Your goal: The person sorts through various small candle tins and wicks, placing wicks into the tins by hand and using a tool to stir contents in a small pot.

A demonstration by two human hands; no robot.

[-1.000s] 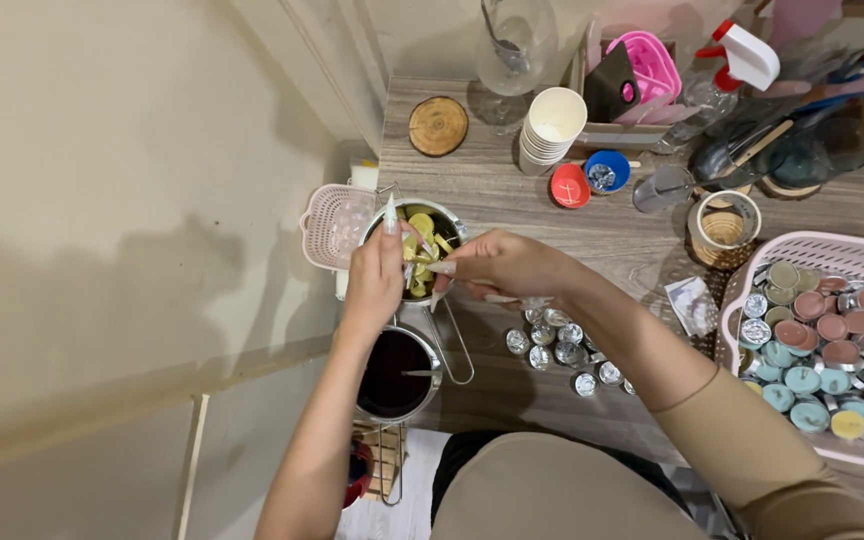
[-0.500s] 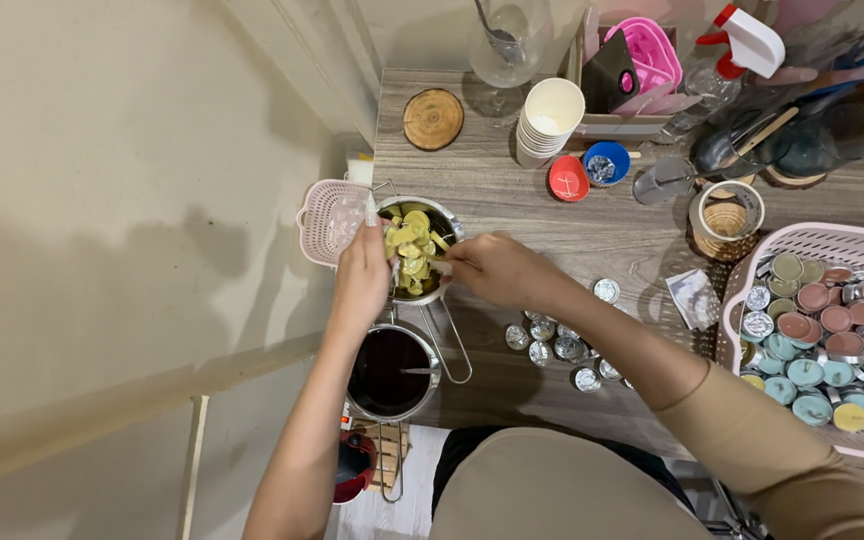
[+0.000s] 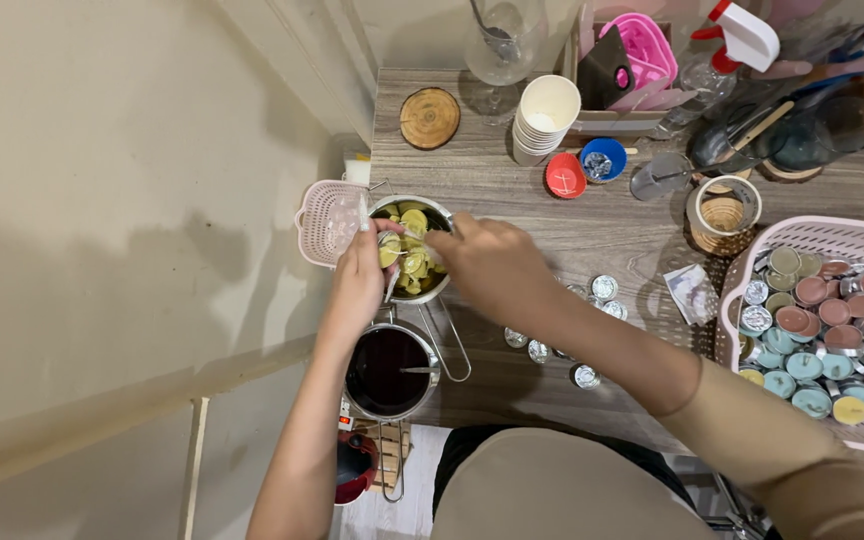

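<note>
The small steel pot of yellow-green wax discs [image 3: 410, 250] sits at the left edge of the grey wood-grain desk [image 3: 592, 225]. Both hands meet over it. The left hand [image 3: 360, 278], at the pot's 8 o'clock, has its grip pinched shut on one pale yellow disc [image 3: 389, 250] at the rim. The right hand [image 3: 490, 262], at 3 o'clock, curls its fingers over the rim into the pot; whether that grip holds anything, I cannot tell.

At the pot's 6 o'clock stands a second steel pot of dark liquid [image 3: 390, 370], hanging partly past the desk's edge on a wire stand. At 9 o'clock is a small pink perforated basket [image 3: 330, 222]. Loose foil cups [image 3: 574, 340] lie at 4 o'clock, near the right forearm, and a large pink basket of coloured filled cups [image 3: 822, 340] sits far at 3 o'clock.

The risk, as I judge it: a forearm sweeping back could knock the dark pot's handle and tip it off the edge, or a dropped disc could splash into the dark liquid.
</note>
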